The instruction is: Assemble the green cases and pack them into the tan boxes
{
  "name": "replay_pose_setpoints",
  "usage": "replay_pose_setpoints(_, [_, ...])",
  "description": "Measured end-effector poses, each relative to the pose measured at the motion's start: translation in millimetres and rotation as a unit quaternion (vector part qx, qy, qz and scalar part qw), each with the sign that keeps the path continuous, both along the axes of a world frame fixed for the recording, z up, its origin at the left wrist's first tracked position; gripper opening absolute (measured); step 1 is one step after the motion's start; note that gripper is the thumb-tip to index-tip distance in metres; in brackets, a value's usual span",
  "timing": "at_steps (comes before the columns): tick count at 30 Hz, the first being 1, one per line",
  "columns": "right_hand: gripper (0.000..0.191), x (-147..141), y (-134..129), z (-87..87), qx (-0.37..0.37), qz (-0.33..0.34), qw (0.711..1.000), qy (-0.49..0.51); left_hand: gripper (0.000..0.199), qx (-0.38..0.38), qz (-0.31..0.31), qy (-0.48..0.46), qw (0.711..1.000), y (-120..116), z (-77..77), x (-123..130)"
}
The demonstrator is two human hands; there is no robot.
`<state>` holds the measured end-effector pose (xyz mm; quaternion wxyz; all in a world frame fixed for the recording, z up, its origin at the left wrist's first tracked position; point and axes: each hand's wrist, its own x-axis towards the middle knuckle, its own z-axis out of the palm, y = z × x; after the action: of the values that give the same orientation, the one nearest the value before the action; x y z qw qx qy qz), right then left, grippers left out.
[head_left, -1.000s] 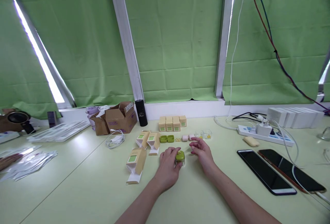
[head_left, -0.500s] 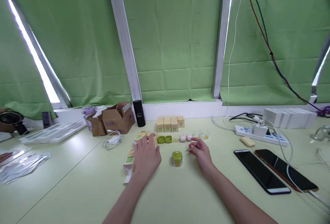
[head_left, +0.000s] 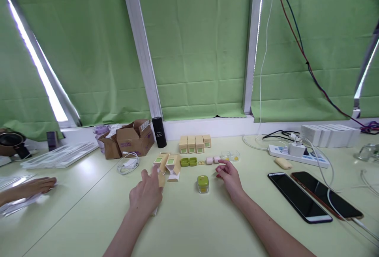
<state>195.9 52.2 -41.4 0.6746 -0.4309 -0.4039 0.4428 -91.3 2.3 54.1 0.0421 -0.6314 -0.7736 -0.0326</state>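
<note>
My left hand (head_left: 146,192) lies over a small tan carton (head_left: 161,179), its fingers bent round it. Most of that carton is hidden by the hand. Just beyond, two similar cartons (head_left: 173,161) lie side by side, one with a white flap out. My right hand (head_left: 230,178) rests on the table with fingers loosely curled and apart, nothing visible in them. Between the hands stands a small clear square jar with a green lid (head_left: 203,184). Behind it are two green square lids (head_left: 188,162), small yellow pieces (head_left: 201,162), pink pieces (head_left: 209,160) and clear jars (head_left: 235,155).
Several tan cartons (head_left: 191,145) stand at the back beside a black bottle (head_left: 159,132) and a cardboard box (head_left: 134,138). Phones (head_left: 299,197) and a power strip (head_left: 299,154) with cables lie right. At far left, another person's hand (head_left: 35,187) rests on plastic bags.
My left hand has moved left and nearer, off the far carton and onto the near one, which has shifted right. Another person's hand has appeared at left. My right hand stays put.
</note>
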Motion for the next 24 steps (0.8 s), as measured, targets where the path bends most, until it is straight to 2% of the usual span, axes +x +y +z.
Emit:
replay_pose_setpoints(3, [0.041, -1, 0, -0.6, 0.005, -0.001, 1.0, -0.007, 0.053, -0.007, -0.004, 0.012, 1.0, -12, 2.5, 1])
replay_pose_setpoints(7, [0.042, -1, -2, 0.1, 0.023, -0.021, 0.999, -0.019, 0.049, 0.022, -0.026, 0.016, 0.999, -30, 12.4, 8])
replay_pose_setpoints(12, [0.035, -2, -13, 11.6, 0.064, -0.054, 0.995, -0.062, 0.048, 0.116, -0.1, -0.034, 0.988, -41, 19.1, 30])
replay_pose_setpoints(14, [0.029, -7, -22, 19.4, 0.1, -0.055, 0.985, -0.126, 0.044, 0.164, -0.139, -0.064, 0.974, -39, 17.0, 42])
replay_pose_setpoints(17, [0.02, -18, -37, 29.6, 0.127, -0.022, 0.97, -0.207, 0.041, 0.225, -0.193, -0.104, 0.949, -34, 10.5, 60])
replay_pose_setpoints(19, [0.021, -27, -45, 33.8, 0.133, 0.013, 0.964, -0.232, 0.043, 0.252, -0.215, -0.113, 0.937, -30, 5.3, 72])
replay_pose_setpoints(24, [0.041, -41, -53, 39.3, 0.114, 0.078, 0.977, -0.163, 0.047, 0.282, -0.277, -0.127, 0.91, -22, -6.6, 96])
